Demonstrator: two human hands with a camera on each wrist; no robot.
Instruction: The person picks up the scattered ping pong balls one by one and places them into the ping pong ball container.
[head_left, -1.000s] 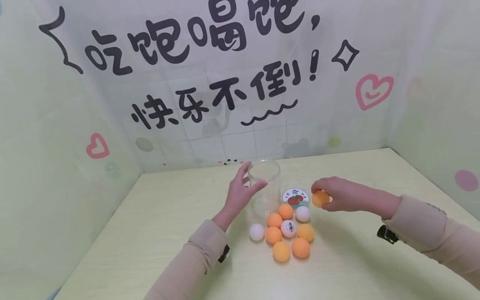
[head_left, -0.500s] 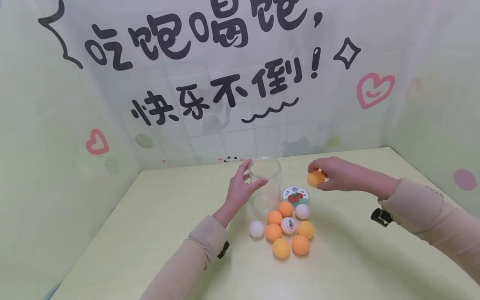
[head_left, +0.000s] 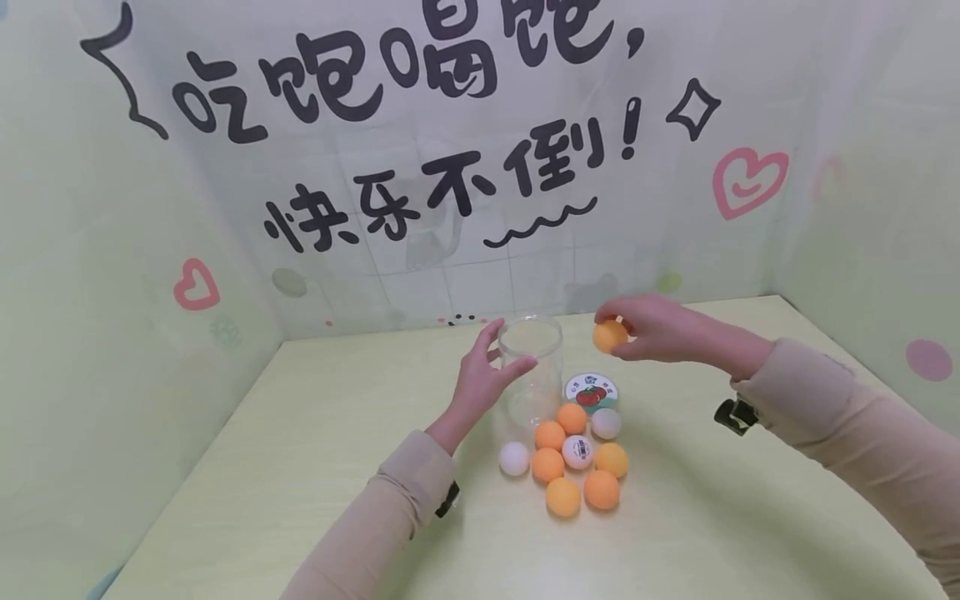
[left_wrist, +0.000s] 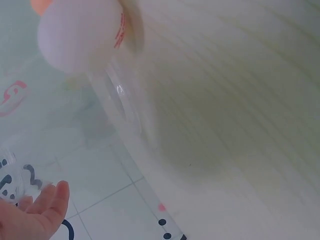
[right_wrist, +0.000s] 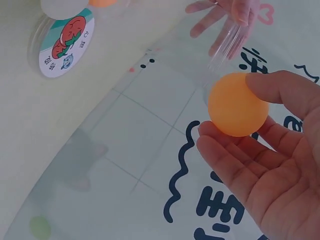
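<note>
A clear jar (head_left: pixel 536 387) stands upright and open-topped towards the back of the table. My left hand (head_left: pixel 478 379) holds it near the rim, with the thumb in front and the fingers round the far left side. To the right of the jar and above the table, my right hand (head_left: pixel 663 327) pinches an orange ping-pong ball (right_wrist: pixel 237 105) between thumb and fingertips. Several orange ping-pong balls (head_left: pixel 563 497) and a few white ping-pong balls (head_left: pixel 514 458) lie in front of the jar. In the left wrist view only part of my left hand (left_wrist: pixel 37 215) shows.
A round lid (head_left: pixel 591 392) with a tomato picture lies just right of the jar, behind the balls. The pale wooden table (head_left: pixel 300 467) meets a printed wall sheet (head_left: pixel 420 292) at the back, and similar sheets rise on both sides.
My right hand has lifted the orange ping-pong ball up and moved it leftwards and back, closer to the jar's rim. My left hand and the jar have stayed in place.
</note>
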